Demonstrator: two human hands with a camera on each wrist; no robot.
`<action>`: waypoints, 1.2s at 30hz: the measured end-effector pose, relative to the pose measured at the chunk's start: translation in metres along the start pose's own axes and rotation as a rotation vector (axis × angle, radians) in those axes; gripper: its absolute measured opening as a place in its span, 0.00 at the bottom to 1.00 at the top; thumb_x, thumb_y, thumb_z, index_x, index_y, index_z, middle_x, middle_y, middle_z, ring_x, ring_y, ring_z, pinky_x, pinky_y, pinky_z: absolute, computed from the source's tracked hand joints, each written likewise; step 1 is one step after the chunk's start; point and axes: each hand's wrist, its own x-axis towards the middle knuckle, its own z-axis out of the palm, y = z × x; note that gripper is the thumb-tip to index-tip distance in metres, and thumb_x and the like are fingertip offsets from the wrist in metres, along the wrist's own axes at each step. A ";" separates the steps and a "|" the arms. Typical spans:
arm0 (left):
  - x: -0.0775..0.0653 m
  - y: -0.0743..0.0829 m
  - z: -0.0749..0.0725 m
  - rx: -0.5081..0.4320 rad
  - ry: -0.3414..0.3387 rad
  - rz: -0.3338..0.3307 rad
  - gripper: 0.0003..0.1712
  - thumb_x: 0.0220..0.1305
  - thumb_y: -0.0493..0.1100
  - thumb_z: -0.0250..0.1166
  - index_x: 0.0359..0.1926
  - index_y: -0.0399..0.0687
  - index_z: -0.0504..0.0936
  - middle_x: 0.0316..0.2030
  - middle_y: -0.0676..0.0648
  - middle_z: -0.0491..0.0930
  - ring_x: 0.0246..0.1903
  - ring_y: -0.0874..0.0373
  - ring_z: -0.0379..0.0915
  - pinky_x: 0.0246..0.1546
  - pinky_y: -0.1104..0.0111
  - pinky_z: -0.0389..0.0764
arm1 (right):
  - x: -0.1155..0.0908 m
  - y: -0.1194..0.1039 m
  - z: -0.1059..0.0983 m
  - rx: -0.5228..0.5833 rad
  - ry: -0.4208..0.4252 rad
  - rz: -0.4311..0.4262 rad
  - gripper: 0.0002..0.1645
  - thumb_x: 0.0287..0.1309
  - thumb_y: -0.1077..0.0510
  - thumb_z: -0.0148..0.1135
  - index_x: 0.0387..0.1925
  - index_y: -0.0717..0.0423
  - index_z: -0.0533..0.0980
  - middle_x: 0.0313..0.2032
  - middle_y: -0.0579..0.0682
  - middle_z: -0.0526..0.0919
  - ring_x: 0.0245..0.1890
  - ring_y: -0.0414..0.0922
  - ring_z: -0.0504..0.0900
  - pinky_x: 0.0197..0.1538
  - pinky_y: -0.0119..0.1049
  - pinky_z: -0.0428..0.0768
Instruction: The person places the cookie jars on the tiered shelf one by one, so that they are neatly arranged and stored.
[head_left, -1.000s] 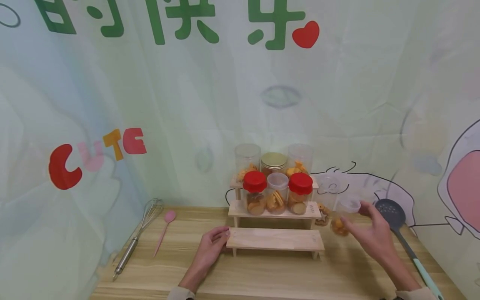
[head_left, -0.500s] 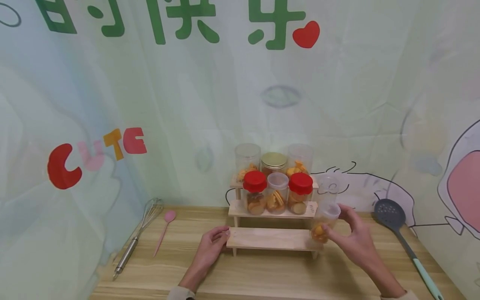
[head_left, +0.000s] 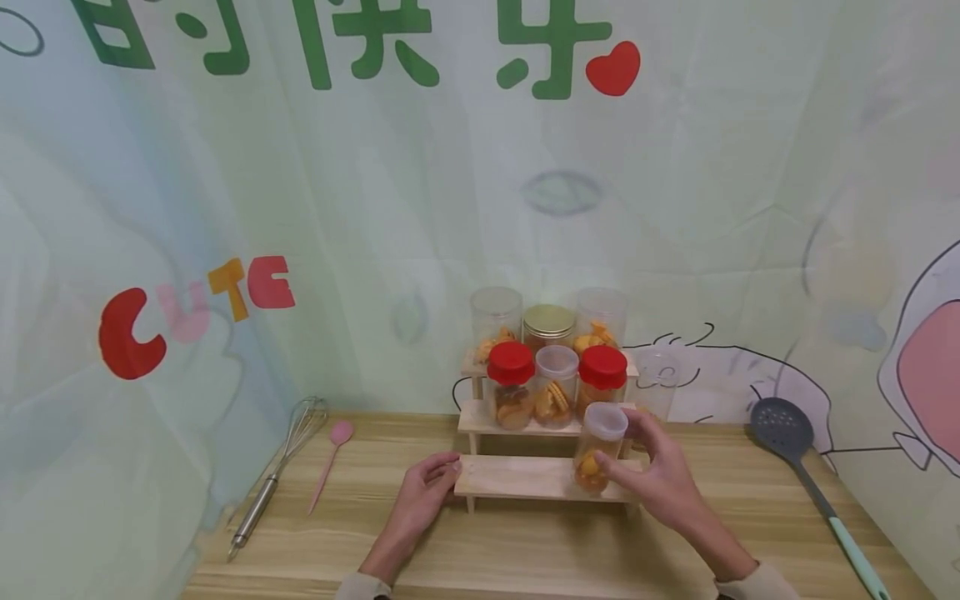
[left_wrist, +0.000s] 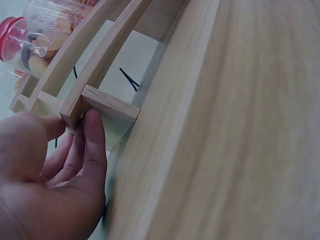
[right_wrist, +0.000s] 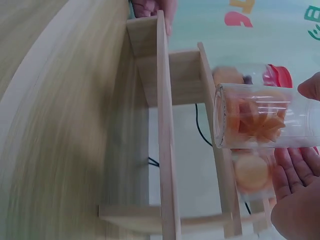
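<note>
My left hand (head_left: 423,492) pinches the left end of the lowest step of a three-step wooden rack (head_left: 513,477); the left wrist view shows thumb and fingertips at that corner. My right hand (head_left: 667,483) grips a clear jar (head_left: 600,446) of orange-brown biscuits between thumb and fingers. In the right wrist view this jar (right_wrist: 257,115) is apart from the lowest step, above it. On the middle step stand a left red-lidded jar (head_left: 512,387), a pale-rimmed jar (head_left: 555,387) and a right red-lidded jar (head_left: 602,375).
The top step bears two clear jars and a gold-lidded jar (head_left: 549,323). Another clear jar (head_left: 657,385) stands right of the rack, partly behind my right hand. A whisk (head_left: 277,467) and pink spoon (head_left: 333,454) lie left; a grey slotted skimmer (head_left: 783,429) lies right.
My right hand has carried the jar leftward from the rack's right side to above the right part of the lowest step. My left hand has stayed at the rack's left end.
</note>
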 end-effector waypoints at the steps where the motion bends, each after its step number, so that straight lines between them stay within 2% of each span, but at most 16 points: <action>1: 0.000 0.000 0.000 0.000 -0.001 0.001 0.29 0.72 0.52 0.62 0.64 0.38 0.75 0.56 0.37 0.80 0.51 0.56 0.80 0.46 0.69 0.85 | 0.001 -0.001 0.003 0.005 -0.007 0.004 0.36 0.51 0.48 0.78 0.61 0.42 0.73 0.52 0.38 0.81 0.50 0.37 0.80 0.56 0.39 0.79; 3: 0.000 0.000 0.000 -0.003 -0.003 0.001 0.29 0.72 0.52 0.62 0.65 0.37 0.75 0.56 0.37 0.80 0.51 0.56 0.80 0.46 0.69 0.85 | 0.004 -0.003 0.009 0.018 -0.019 0.006 0.37 0.51 0.47 0.78 0.61 0.43 0.73 0.53 0.38 0.81 0.51 0.38 0.81 0.58 0.42 0.79; 6: 0.001 0.000 0.000 -0.013 -0.009 -0.005 0.29 0.72 0.52 0.62 0.65 0.37 0.74 0.55 0.38 0.80 0.51 0.56 0.80 0.47 0.67 0.85 | 0.008 -0.004 0.018 0.034 -0.029 0.013 0.36 0.51 0.46 0.79 0.60 0.44 0.73 0.53 0.39 0.82 0.51 0.39 0.81 0.59 0.39 0.79; 13: 0.001 -0.001 0.001 -0.013 -0.008 0.006 0.29 0.72 0.51 0.62 0.65 0.36 0.74 0.55 0.37 0.80 0.50 0.56 0.81 0.46 0.68 0.85 | 0.012 -0.006 0.041 0.078 -0.068 0.022 0.36 0.49 0.44 0.79 0.58 0.43 0.74 0.51 0.42 0.83 0.51 0.43 0.81 0.61 0.54 0.74; 19: 0.000 0.000 0.001 -0.017 0.003 0.014 0.28 0.72 0.50 0.63 0.64 0.35 0.75 0.54 0.38 0.81 0.49 0.57 0.81 0.46 0.68 0.85 | 0.015 -0.006 0.061 0.094 -0.090 0.040 0.37 0.48 0.41 0.79 0.58 0.42 0.73 0.50 0.42 0.84 0.52 0.42 0.81 0.62 0.55 0.75; 24: 0.000 0.000 0.001 -0.012 -0.005 0.013 0.29 0.72 0.51 0.62 0.64 0.35 0.74 0.56 0.36 0.80 0.49 0.57 0.81 0.46 0.68 0.85 | 0.017 -0.008 0.073 0.098 -0.059 0.025 0.38 0.46 0.40 0.79 0.58 0.43 0.74 0.50 0.42 0.84 0.52 0.41 0.81 0.61 0.52 0.76; 29: 0.001 -0.001 0.000 -0.019 -0.017 0.007 0.28 0.72 0.50 0.62 0.64 0.35 0.74 0.58 0.34 0.79 0.50 0.55 0.81 0.45 0.68 0.85 | 0.017 -0.011 0.081 0.068 0.000 -0.010 0.38 0.44 0.44 0.82 0.57 0.46 0.75 0.49 0.42 0.84 0.50 0.40 0.81 0.58 0.48 0.78; 36: 0.001 0.000 0.000 -0.017 -0.012 0.005 0.29 0.72 0.51 0.62 0.64 0.36 0.74 0.59 0.36 0.79 0.52 0.54 0.80 0.46 0.67 0.85 | 0.013 -0.013 0.090 0.004 0.062 0.003 0.39 0.40 0.47 0.85 0.55 0.48 0.76 0.48 0.43 0.83 0.49 0.43 0.81 0.55 0.50 0.81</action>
